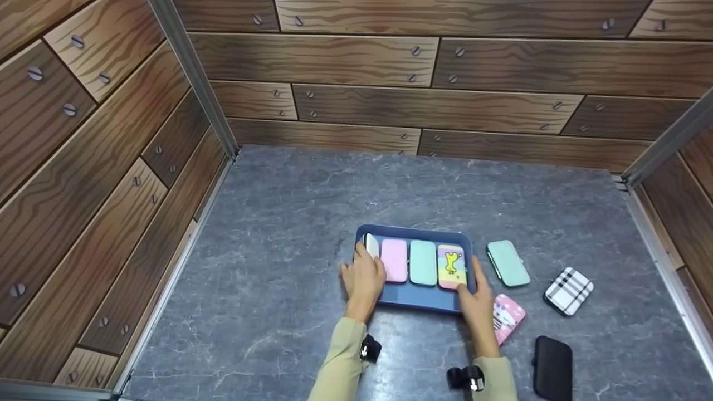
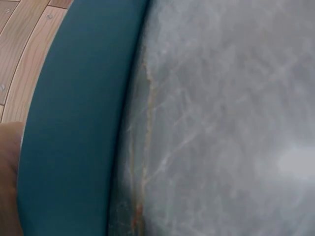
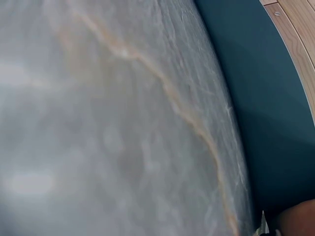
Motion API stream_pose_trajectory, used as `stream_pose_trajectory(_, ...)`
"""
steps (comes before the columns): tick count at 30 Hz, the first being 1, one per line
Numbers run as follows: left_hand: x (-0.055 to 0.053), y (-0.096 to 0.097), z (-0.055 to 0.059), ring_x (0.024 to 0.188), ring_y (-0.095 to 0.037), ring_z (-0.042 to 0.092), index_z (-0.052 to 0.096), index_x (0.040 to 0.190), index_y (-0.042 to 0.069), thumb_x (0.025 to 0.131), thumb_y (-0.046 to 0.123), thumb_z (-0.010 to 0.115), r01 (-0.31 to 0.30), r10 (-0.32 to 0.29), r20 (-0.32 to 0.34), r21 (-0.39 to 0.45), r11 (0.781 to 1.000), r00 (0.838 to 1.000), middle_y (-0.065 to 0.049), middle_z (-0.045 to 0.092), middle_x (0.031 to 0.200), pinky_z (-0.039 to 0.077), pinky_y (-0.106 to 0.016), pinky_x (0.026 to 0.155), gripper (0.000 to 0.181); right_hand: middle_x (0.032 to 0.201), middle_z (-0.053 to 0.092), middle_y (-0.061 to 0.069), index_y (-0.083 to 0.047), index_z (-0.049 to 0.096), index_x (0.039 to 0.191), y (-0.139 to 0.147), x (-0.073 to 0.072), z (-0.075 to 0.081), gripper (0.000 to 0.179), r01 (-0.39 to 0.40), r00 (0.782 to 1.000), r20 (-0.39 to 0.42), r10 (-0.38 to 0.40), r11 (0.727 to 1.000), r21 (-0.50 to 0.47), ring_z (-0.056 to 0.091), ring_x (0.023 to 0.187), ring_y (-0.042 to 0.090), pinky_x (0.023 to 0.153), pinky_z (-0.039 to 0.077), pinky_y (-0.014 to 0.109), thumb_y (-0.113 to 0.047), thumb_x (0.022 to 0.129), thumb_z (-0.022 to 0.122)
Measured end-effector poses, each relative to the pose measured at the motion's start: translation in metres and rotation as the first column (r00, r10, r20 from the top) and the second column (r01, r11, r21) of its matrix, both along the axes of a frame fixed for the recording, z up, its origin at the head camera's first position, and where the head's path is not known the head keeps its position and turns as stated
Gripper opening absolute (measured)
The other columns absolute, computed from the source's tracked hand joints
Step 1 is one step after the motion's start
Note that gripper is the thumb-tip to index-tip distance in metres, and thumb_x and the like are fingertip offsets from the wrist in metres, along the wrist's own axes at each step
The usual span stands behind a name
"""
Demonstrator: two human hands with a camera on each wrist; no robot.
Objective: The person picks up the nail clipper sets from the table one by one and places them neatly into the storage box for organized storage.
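Both hands on the blue tray (image 1: 418, 295), which sits mid-table, in front of the person. Four small cases lie in a row inside: white (image 1: 372, 244), pink (image 1: 394, 260), mint (image 1: 423, 263), yellow-figured (image 1: 452, 264). Holding it steady seems to call for an even grip at both ends and a level base, or the cases may slide. Left hand (image 1: 365, 278) grasps the left end, fingers over the rim beside the white case. Right hand (image 1: 476, 301) grasps the right end, thumb inside, fingers along the outer wall. Forearms reach forward, roughly parallel.
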State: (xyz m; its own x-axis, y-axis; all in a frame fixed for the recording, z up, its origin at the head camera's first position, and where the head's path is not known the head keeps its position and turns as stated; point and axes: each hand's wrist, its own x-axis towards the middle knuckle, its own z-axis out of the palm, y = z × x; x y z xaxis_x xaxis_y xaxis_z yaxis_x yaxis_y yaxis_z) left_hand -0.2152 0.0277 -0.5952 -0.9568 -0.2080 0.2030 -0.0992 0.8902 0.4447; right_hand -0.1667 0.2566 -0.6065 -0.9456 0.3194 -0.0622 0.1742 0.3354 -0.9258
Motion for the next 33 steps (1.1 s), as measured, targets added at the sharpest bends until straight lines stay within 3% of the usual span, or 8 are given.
stream_pose_trajectory(5,0.0028,0.0002,-0.001,0.076,-0.032,0.069,0.043,0.143,-0.003,0.092,0.021,0.063,0.018,-0.018,-0.11,0.002,1.0,0.994,-0.021,0.057,0.128,0.042,-0.051,0.092,0.06,0.162,0.023,0.011,-0.017,0.025,0.158,-0.0004,-0.0002,0.0007,0.074,0.002,1.0,0.002,-0.002,1.0,0.002,0.017,0.149,0.029,0.12,0.015,0.044,0.002,0.091,0.049)
stream_pose_trajectory(8,0.004,0.0001,-0.0032,0.072,-0.03,0.068,0.048,0.141,-0.001,0.089,0.018,0.067,0.015,-0.017,-0.206,-0.012,1.0,0.978,-0.021,0.055,0.126,0.042,-0.048,0.086,0.058,0.162,0.023,0.01,-0.016,0.026,0.158,-0.0006,0.0007,0.0013,0.073,0.005,1.0,-0.004,-0.005,1.0,-0.01,0.016,0.149,0.028,0.12,0.015,0.044,0.003,0.091,0.049)
stream_pose_trajectory(12,0.0048,0.0001,-0.0063,0.071,-0.03,0.067,0.057,0.133,0.001,0.083,0.019,0.071,-0.039,0.016,-0.303,-0.069,0.997,0.953,-0.019,0.056,0.124,0.042,-0.048,0.08,0.055,0.163,0.023,0.009,-0.017,0.026,0.158,-0.0013,0.0014,0.0019,0.074,0.007,1.0,-0.001,-0.007,1.0,-0.029,0.015,0.149,0.027,0.12,0.014,0.043,0.002,0.091,0.049)
stream_pose_trajectory(22,0.0043,0.0007,-0.0075,0.072,-0.028,0.066,0.062,0.128,0.0,0.079,0.025,0.073,-0.128,0.054,-0.337,-0.201,0.971,0.94,-0.013,0.062,0.12,0.041,-0.05,0.082,0.056,0.162,0.024,0.01,-0.016,0.027,0.158,-0.0014,0.0003,0.0015,0.074,0.012,1.0,-0.004,-0.012,1.0,-0.022,0.017,0.149,0.028,0.12,0.015,0.042,0.003,0.09,0.05)
stream_pose_trajectory(33,0.0066,-0.0013,-0.0065,0.069,-0.025,0.07,0.066,0.125,0.003,0.076,0.022,0.077,-0.106,0.01,-0.377,-0.234,0.966,0.926,-0.011,0.066,0.124,0.046,-0.057,0.087,0.054,0.162,0.023,0.011,-0.016,0.027,0.158,-0.001,-0.0002,0.0006,0.074,0.009,1.0,-0.01,-0.009,1.0,-0.019,0.017,0.149,0.031,0.12,0.014,0.043,0.003,0.09,0.05)
